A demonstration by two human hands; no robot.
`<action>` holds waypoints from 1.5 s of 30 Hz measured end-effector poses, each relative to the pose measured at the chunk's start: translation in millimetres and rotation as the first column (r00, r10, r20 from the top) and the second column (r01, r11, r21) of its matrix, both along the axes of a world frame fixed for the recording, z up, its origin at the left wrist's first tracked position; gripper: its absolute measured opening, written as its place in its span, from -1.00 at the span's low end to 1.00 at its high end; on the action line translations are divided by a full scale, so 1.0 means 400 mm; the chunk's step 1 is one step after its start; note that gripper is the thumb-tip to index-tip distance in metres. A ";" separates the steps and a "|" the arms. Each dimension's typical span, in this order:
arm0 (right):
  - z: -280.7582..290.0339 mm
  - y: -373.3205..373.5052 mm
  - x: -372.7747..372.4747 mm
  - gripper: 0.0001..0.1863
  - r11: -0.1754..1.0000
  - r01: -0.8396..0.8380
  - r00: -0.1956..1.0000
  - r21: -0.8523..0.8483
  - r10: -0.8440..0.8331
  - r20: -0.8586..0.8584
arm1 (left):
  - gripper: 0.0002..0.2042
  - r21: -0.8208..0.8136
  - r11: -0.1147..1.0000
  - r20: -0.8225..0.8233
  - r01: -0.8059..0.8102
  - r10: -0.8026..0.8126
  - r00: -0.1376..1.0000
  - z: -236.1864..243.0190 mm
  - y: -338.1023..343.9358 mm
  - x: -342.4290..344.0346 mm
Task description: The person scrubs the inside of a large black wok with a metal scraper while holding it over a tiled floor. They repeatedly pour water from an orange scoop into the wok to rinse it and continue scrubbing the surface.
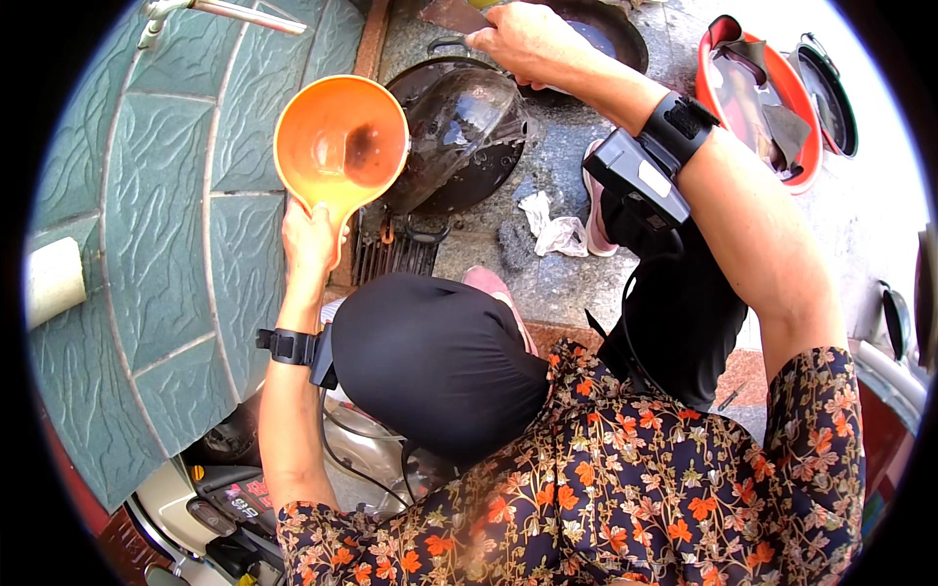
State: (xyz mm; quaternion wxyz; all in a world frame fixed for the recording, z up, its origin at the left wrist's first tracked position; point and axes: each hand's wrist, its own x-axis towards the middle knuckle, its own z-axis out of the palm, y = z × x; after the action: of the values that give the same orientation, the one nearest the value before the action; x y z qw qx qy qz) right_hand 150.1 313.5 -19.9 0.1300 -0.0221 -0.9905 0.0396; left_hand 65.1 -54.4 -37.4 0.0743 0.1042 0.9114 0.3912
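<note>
My left hand grips the handle of an orange plastic ladle, whose bowl has a dark patch inside and overlaps the left edge of a black two-handled wok on the ground. A clear, glossy sheet of water or film, I cannot tell which, shows over that wok. My right hand is closed on a brown flat tool at the top, above the wok's back rim; its far end is cut off. Behind my right hand lies a second dark pan.
A red basin with cloth-like pieces and a dark pan sit at right. A green tiled wall with a tap pipe runs along the left. A drain grate and white crumpled wipes lie near my feet.
</note>
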 end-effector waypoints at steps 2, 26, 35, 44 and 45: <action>-0.012 0.009 -0.007 -0.65 0.997 -0.016 0.999 0.073 0.019 -0.046 | -0.73 0.014 1.000 -0.003 -0.020 0.020 1.000 -0.004 -0.009 0.006; 0.024 -0.081 -0.020 -0.43 0.854 0.070 0.997 -0.516 -0.052 0.050 | -0.75 -0.093 0.994 -0.104 -0.062 0.053 0.993 -0.027 -0.096 0.073; 0.022 -0.075 -0.019 -0.41 0.867 0.030 0.999 -0.498 -0.009 0.045 | -0.78 0.196 0.977 0.227 -0.081 0.035 0.973 -0.019 -0.075 0.046; 0.076 -0.113 -0.002 -0.64 0.951 -0.087 0.985 -0.297 0.126 0.115 | -0.72 -0.412 0.879 -0.291 -0.241 0.123 0.949 -0.099 -0.232 0.013; 0.076 -0.131 -0.003 -0.53 0.894 -0.013 0.992 -0.448 0.068 0.106 | -0.68 -0.533 0.801 -0.441 -0.272 0.012 0.898 -0.113 -0.257 0.011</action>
State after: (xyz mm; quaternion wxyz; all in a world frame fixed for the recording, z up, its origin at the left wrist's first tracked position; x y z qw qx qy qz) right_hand 148.9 261.1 10.5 0.0616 -0.0331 -0.9611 0.2673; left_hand 69.4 -157.0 -82.6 -0.1236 0.0870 0.9863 0.0668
